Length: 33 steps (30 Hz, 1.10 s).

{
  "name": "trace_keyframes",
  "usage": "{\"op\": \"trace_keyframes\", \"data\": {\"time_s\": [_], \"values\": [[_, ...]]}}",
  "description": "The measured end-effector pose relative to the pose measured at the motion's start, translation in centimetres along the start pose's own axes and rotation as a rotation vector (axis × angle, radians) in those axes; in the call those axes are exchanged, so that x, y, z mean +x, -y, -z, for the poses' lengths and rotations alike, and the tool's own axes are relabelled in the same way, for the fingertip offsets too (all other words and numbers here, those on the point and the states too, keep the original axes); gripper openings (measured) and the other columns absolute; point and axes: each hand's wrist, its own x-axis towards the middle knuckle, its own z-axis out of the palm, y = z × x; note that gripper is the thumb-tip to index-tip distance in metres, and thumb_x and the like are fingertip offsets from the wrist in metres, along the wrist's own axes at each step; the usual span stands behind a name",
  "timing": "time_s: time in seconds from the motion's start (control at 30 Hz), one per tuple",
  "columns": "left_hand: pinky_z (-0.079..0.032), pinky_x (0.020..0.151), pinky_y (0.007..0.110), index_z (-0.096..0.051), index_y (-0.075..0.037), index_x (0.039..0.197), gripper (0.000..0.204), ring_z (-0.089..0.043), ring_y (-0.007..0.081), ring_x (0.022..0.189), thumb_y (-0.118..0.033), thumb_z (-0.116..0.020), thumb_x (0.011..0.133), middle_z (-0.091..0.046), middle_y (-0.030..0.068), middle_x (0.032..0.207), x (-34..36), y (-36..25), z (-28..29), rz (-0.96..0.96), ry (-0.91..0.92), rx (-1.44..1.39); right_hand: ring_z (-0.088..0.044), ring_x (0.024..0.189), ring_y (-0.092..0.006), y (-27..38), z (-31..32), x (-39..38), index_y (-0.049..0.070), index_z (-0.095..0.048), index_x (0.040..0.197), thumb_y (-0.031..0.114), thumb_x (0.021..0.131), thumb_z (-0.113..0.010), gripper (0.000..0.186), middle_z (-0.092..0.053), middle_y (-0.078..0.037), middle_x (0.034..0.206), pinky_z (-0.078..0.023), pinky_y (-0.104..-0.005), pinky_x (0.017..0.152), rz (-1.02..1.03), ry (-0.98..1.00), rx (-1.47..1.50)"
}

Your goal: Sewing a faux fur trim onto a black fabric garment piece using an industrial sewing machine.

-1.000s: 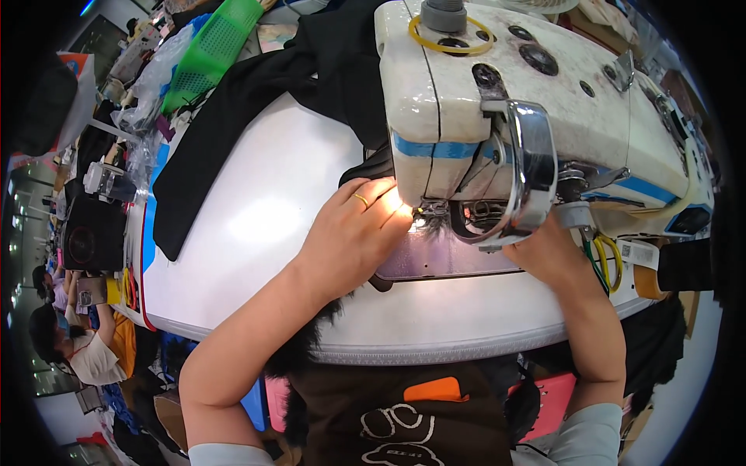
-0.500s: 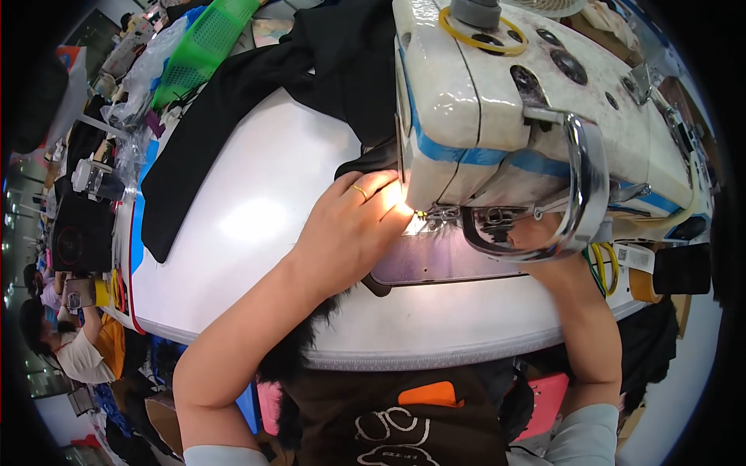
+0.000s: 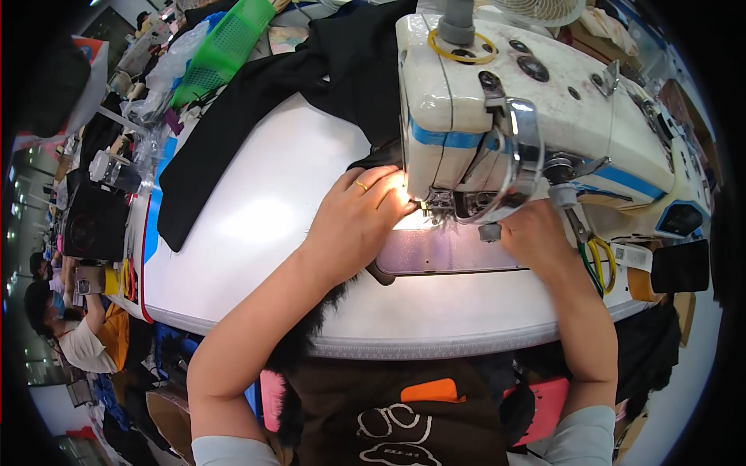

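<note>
My left hand (image 3: 356, 221), with a ring on one finger, lies at the left side of the sewing machine head (image 3: 451, 101). Its fingers are bent together onto black fabric beside the lit needle area (image 3: 426, 208). That fabric is part of a black garment (image 3: 233, 132) spread over the table's far left. Black fur (image 3: 311, 330) hangs below my left wrist. On the right, my right hand (image 3: 536, 237) is curled beside the machine's lower edge, near the metal plate (image 3: 451, 252). Its fingertips are partly hidden, and what they hold cannot be made out.
A chrome loop (image 3: 530, 147) curves in front of the machine head. Scissors (image 3: 598, 260) and a tape roll (image 3: 642, 284) sit at the right. Beyond the garment stands a green basket (image 3: 225, 54). A co-worker (image 3: 85, 334) is at the far left.
The view has shifted slightly, and the chrome loop appears farther left against the machine. More of my right hand now shows. My left hand stays at the fabric by the needle.
</note>
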Motion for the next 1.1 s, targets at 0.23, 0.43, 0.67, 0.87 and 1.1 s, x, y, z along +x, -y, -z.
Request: {"op": "trace_keyframes", "data": {"time_s": [0.23,0.43,0.67,0.87,1.1], "values": [[-0.047,0.098,0.043,-0.058,-0.007,0.101,0.025,-0.059,0.0281,0.106,-0.013,-0.073,0.082,-0.058,0.0079,0.108,-0.9,-2.7,1.6,0.046,-0.064,-0.021,-0.067,0.071,-0.0349,1.5,3.9,0.8,0.006,-0.072,0.089,0.014,0.08,-0.073,0.012,-0.068,-0.011,0.076,-0.053,-0.0446,0.062,-0.001,-0.148,0.229],[-0.046,0.102,0.045,-0.06,-0.008,0.105,0.025,-0.059,0.0259,0.107,-0.011,-0.065,0.08,-0.058,0.0066,0.105,-1.8,-2.5,1.6,0.015,-0.018,0.028,-0.068,0.082,-0.0301,1.9,1.0,1.0,0.011,-0.074,0.096,0.012,0.077,-0.074,0.019,-0.068,-0.008,0.088,-0.054,-0.0424,0.069,0.147,-0.042,0.165],[-0.044,0.109,0.047,-0.062,-0.007,0.109,0.026,-0.061,0.0254,0.118,-0.008,-0.063,0.083,-0.06,0.0075,0.109,-2.9,-1.8,1.3,0.055,-0.035,0.017,-0.065,0.077,-0.0288,1.5,0.2,0.9,0.01,-0.068,0.077,0.01,0.074,-0.071,0.003,-0.063,-0.008,0.08,-0.054,-0.0438,0.067,0.225,-0.132,0.079],[-0.047,0.103,0.044,-0.062,-0.004,0.106,0.024,-0.06,0.0267,0.116,-0.009,-0.064,0.083,-0.06,0.0096,0.108,-1.0,-1.5,1.2,-0.062,-0.014,0.116,-0.065,0.075,-0.0328,1.4,1.3,1.1,0.005,-0.067,0.074,0.006,0.072,-0.067,0.002,-0.062,-0.012,0.078,-0.054,-0.0461,0.066,0.147,-0.147,0.093],[-0.049,0.087,0.037,-0.062,-0.005,0.099,0.019,-0.057,0.0256,0.1,-0.01,-0.064,0.081,-0.06,0.0098,0.105,-0.6,-1.0,1.4,-0.143,0.01,0.135,-0.068,0.079,-0.0324,1.3,1.4,0.6,0.002,-0.07,0.071,0.004,0.072,-0.065,0.005,-0.073,-0.015,0.094,-0.055,-0.0457,0.07,0.05,-0.063,0.149]]}}
